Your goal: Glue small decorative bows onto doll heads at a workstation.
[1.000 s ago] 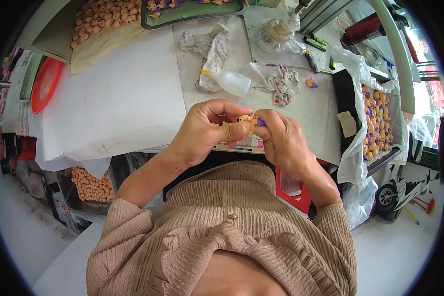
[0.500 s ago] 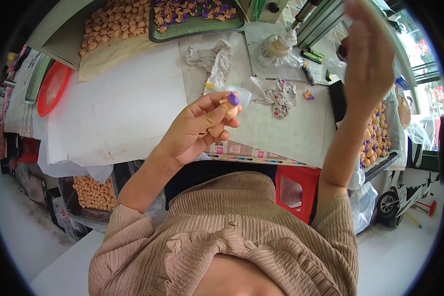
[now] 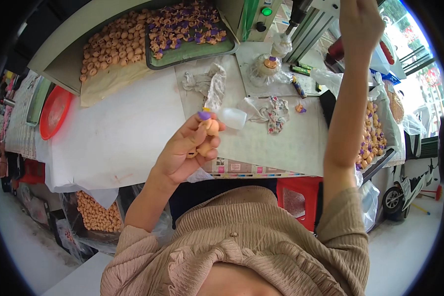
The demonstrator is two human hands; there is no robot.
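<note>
My left hand (image 3: 175,153), in front of my body, has its fingers closed round a small peach toy figure (image 3: 212,127) with a purple top. A second rounded peach piece (image 3: 204,148) is tucked lower in the same fingers. My right hand (image 3: 362,24) is raised at the upper right beside the metal machine column. Its fingers are curled, and the upper edge cuts off what they close on. Left of it, a plastic-wrapped round mould (image 3: 265,71) carries a peach and purple piece (image 3: 271,62) below the machine's wrapped upper part (image 3: 281,45).
Peach heads (image 3: 114,47) lie heaped at the back left, beside a green tray (image 3: 197,52) of purple-topped pieces. Cloths (image 3: 278,116), a white cup (image 3: 233,118) and a loose piece (image 3: 300,108) lie mid-table. A red basin (image 3: 56,111) sits left; a filled box (image 3: 375,133) stands right.
My right hand has moved further up, its fingers now curled. My left hand has shifted left and down in the picture, still holding the figure. The piece on the mould now shows clearly.
</note>
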